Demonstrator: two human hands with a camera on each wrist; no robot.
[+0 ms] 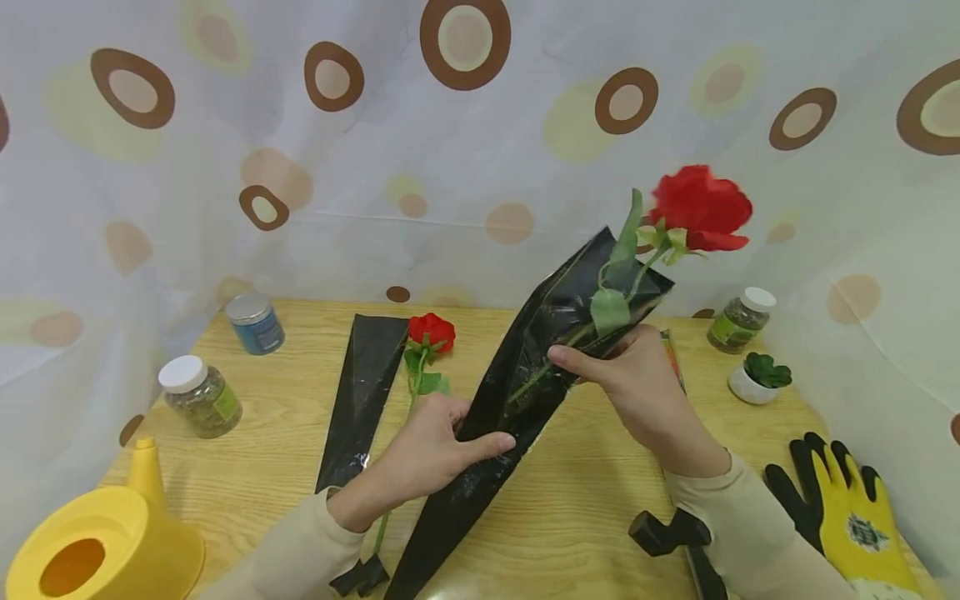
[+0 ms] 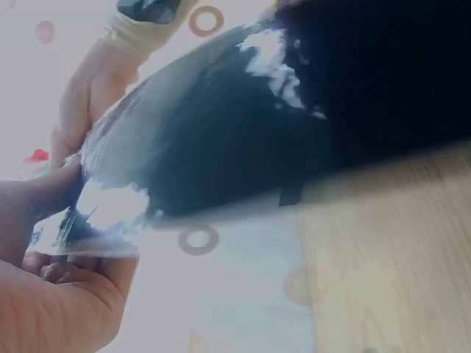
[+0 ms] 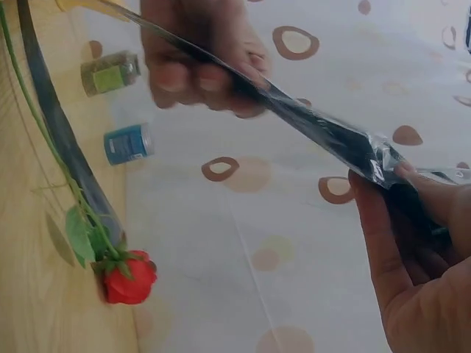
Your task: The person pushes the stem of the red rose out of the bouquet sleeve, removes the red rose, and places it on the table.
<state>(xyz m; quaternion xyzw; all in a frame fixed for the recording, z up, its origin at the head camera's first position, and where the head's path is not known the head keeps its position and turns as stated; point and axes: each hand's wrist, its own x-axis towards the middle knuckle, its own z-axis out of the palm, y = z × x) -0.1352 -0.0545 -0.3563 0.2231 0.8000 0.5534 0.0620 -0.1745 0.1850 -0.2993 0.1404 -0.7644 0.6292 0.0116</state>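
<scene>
A black flower sleeve with a clear front point(image 1: 517, 375) slants up to the right in both hands. Inside it runs the stem of a red rose point(image 1: 701, 208), whose bloom and upper leaf stick out past the open top. My left hand point(image 1: 431, 454) grips the sleeve lower down, thumb across the front. Near the top my right hand point(image 1: 637, 387) pinches its edge, thumb on the clear face and fingers behind. In the right wrist view the sleeve is seen nearly edge-on between both hands. A second red rose point(image 1: 431, 333) lies on the table beside another black sleeve point(image 1: 367, 392).
At the left stand a yellow watering can point(image 1: 112, 542), a white-lidded jar point(image 1: 201, 398) and a blue tin point(image 1: 257, 325). On the right are another jar point(image 1: 741, 321), a small potted succulent point(image 1: 759, 379) and yellow-black gloves point(image 1: 847, 508). A patterned curtain point(image 1: 450, 167) hangs behind the table.
</scene>
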